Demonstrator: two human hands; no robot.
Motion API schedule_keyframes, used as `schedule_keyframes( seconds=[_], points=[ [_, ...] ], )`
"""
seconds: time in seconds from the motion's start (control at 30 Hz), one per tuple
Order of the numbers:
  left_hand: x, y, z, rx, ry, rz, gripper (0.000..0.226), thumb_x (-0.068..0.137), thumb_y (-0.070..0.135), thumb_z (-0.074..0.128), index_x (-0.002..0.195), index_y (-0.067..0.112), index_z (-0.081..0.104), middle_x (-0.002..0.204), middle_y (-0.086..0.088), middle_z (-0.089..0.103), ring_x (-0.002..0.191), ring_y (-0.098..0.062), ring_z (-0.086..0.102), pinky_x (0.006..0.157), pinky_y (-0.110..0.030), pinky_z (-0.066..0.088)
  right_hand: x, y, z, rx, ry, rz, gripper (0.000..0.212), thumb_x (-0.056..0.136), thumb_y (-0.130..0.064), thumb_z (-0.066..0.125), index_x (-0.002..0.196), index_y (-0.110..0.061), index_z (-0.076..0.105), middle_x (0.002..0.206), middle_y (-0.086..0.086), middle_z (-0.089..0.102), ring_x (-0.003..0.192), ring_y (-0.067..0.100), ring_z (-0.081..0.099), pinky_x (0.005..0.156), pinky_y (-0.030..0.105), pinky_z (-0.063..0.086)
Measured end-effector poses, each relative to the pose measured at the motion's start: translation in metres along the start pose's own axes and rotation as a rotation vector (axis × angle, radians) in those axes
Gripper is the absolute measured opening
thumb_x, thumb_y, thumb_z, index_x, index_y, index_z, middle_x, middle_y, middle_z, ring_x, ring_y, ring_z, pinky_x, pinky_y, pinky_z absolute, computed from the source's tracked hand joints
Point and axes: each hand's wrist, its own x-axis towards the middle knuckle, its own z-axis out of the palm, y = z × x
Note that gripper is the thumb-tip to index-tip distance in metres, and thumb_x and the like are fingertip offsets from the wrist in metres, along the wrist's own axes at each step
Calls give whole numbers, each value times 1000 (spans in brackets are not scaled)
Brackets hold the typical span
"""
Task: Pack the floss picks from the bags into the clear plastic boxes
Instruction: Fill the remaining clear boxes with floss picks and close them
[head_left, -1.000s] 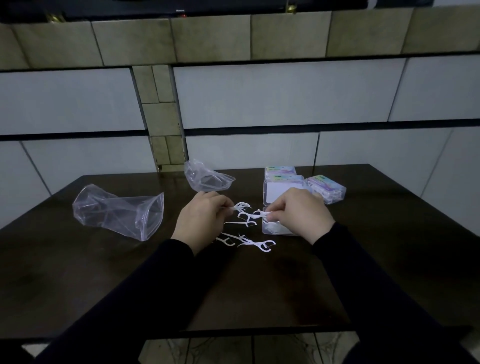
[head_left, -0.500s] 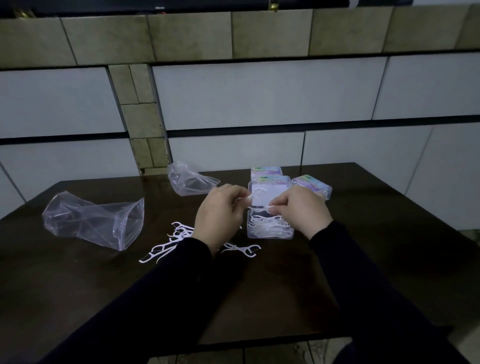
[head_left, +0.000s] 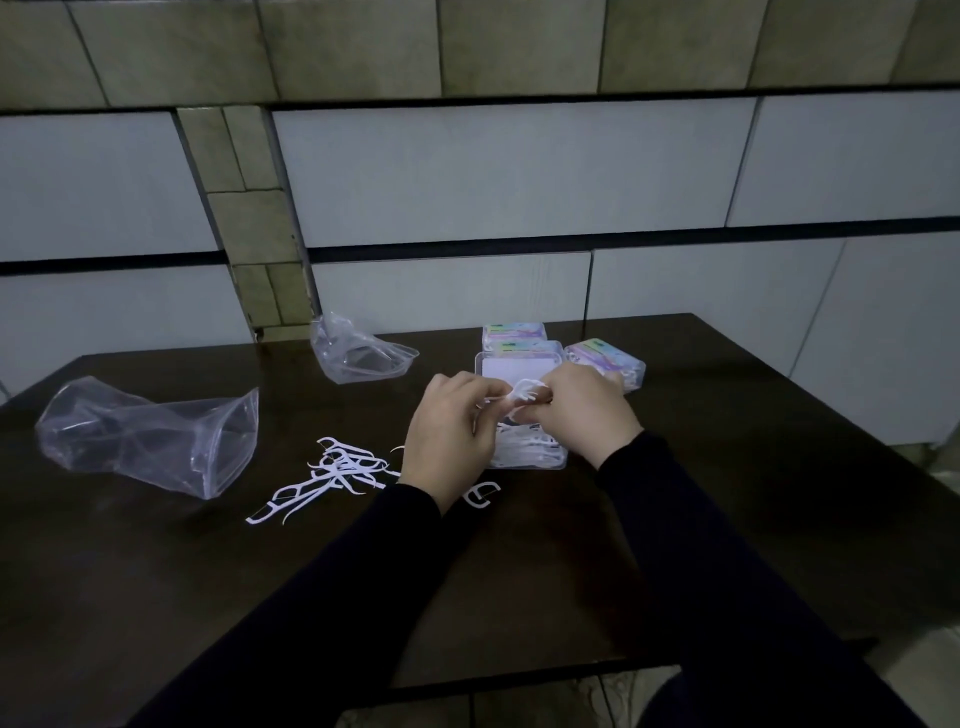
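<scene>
A dark worktop (head_left: 519, 582) fills the near scene, with a tiled wall (head_left: 493, 171) beyond its far edge; on the left of the worktop lies a large clear plastic bag (head_left: 150, 434) on its side, its mouth turned to the right, and a smaller clear bag (head_left: 358, 351) sits farther back, left of centre; two dark sleeves (head_left: 701, 545) reach in from the near edge to the middle; at the far centre stand closed boxes with coloured labels, one (head_left: 513, 330) farthest back and one (head_left: 605, 358) to the right, just beside the right hand; an open clear box (head_left: 535, 457) lies under and between the hands, white floss picks showing inside it, its raised lid (head_left: 514, 366) standing on the far side; the left hand (head_left: 451, 434) has its fingers curled, pinching a small bunch of floss picks (head_left: 522, 397) above the open box; the right hand (head_left: 576, 413) meets it from the right, its fingers curled and gripping the same bunch; a loose heap of floss picks (head_left: 332, 475) lies on the worktop between the large bag and the left hand; a single pick (head_left: 480, 493) lies just near of the left wrist.
</scene>
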Motion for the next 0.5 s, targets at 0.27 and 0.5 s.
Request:
schedule_keyframes(
  seconds=[0.27,0.5],
  points=[
    [-5,-7,-2,3,-51,-46,13,86,18,69,97,14,73,91,3,67,83,-14,46,72,-26,43,-1,6,6,141,-20,-84,23,87,-44,63,90,-23,69,91,-4,62,101,18,54,96,39,26],
    [-5,-6,-2,83,-57,-92,18,88,25,67,103,17,73,94,4,58,88,-13,41,74,-21,32,-4,20,1,275,-5,-50,25,87,-38,66,111,-30,68,119,-8,64,113,14,52,106,42,30]
  ],
)
